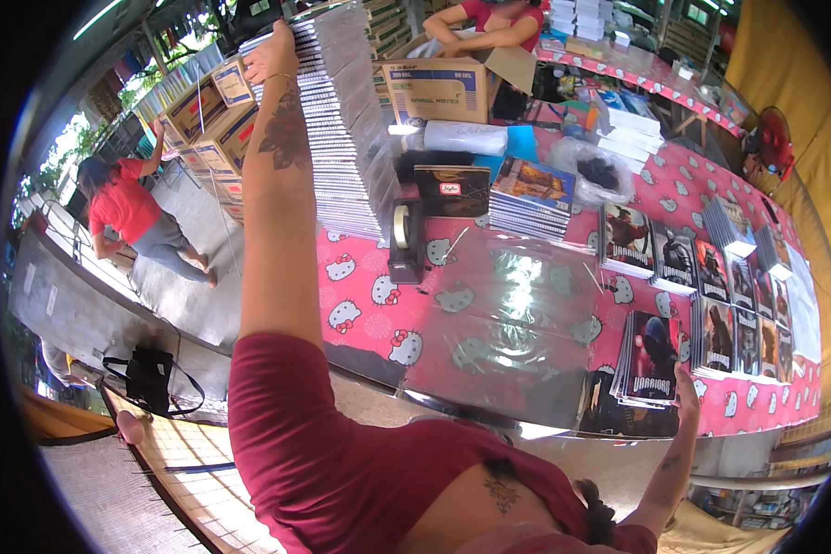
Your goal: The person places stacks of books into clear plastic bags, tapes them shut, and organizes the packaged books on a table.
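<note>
My left arm stretches far out to the top of a tall stack of spiral notebooks [342,129] at the table's far left. There my left hand [270,57] has its fingers bent around the edge of the topmost notebooks; part of its grip is hidden. Low on the right, my right hand [687,391] is closed on the right side of a small pile of notebooks [651,358] with a dark hooded figure on the cover. That pile rests on a dark-covered item [609,417] at the table's near edge. Clear plastic film [499,323] lies flat before me.
A tape dispenser [404,242] stands beside the tall stack. Several piles of notebooks [716,323] fill the right side of the pink patterned table [365,319]. Behind an open carton [439,90] sits a person [489,26]; another person [134,208] is by stacked cartons [217,138] at left.
</note>
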`<state>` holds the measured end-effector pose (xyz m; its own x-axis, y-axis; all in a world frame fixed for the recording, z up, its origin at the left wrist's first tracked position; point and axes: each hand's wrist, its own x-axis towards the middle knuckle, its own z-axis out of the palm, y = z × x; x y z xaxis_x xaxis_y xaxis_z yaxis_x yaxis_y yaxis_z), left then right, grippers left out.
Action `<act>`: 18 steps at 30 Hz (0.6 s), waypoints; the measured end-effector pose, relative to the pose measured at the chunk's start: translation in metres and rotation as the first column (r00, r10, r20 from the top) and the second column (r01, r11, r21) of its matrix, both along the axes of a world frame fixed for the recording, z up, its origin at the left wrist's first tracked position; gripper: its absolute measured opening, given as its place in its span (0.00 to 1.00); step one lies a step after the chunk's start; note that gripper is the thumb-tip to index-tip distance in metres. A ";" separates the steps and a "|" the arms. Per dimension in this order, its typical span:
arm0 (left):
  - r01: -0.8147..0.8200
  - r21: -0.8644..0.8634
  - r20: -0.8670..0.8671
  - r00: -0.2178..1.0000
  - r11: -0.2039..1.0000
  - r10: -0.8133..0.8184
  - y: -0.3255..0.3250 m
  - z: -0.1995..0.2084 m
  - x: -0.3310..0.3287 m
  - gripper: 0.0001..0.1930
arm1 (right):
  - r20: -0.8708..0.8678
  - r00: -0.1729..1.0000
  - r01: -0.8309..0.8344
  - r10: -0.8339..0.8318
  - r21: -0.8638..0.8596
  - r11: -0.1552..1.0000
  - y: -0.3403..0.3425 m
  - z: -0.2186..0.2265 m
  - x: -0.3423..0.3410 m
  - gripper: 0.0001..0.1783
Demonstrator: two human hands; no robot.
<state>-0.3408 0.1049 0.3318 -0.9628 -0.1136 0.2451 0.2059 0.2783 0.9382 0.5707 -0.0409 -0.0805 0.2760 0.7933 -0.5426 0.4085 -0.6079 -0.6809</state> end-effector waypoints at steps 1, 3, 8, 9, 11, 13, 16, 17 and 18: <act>0.008 0.051 -0.014 1.000 0.999 -0.007 0.000 0.001 0.003 0.53 | 0.008 0.999 -0.033 0.033 0.018 0.999 0.002 -0.004 0.000 0.50; 0.025 0.147 -0.035 0.999 0.989 -0.020 0.001 0.000 0.006 0.51 | 0.032 0.995 -0.099 0.097 0.047 0.994 0.010 -0.014 0.007 0.50; -0.031 0.207 0.002 1.000 0.978 0.031 0.000 0.004 0.010 0.50 | 0.017 0.991 -0.131 0.130 0.100 0.986 0.010 -0.006 -0.002 0.42; -0.014 0.223 0.000 1.000 0.975 0.015 -0.008 0.005 -0.004 0.52 | -0.019 0.991 -0.129 0.130 0.071 0.989 0.018 -0.007 -0.003 0.41; 0.064 0.255 0.012 0.998 0.965 -0.070 -0.002 0.001 -0.005 0.56 | -0.076 0.994 -0.074 0.075 0.008 0.997 0.015 -0.007 0.005 0.40; 0.131 0.221 -0.005 0.991 0.966 -0.134 0.001 -0.004 -0.004 0.62 | -0.215 0.976 -0.021 0.023 0.008 1.000 0.013 -0.005 0.008 0.35; 0.095 0.227 -0.008 0.995 0.969 -0.096 -0.010 -0.001 -0.017 0.65 | -0.313 0.950 0.007 -0.011 -0.014 1.000 0.018 0.011 -0.009 0.30; 0.053 0.240 -0.015 0.999 0.969 -0.051 -0.019 0.002 -0.024 0.66 | -0.326 0.945 -0.011 0.002 -0.027 1.000 0.021 0.017 -0.018 0.29; 0.010 0.254 -0.023 1.000 0.967 -0.004 -0.030 0.006 -0.029 0.67 | -0.340 0.940 -0.035 0.019 -0.041 0.999 0.023 0.021 -0.028 0.28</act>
<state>-0.3701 0.0751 0.3376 -0.9585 -0.1685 0.2300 0.2283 0.0296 0.9731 0.5428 -0.0177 -0.0594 0.0478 0.7699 -0.6364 0.1751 -0.6337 -0.7535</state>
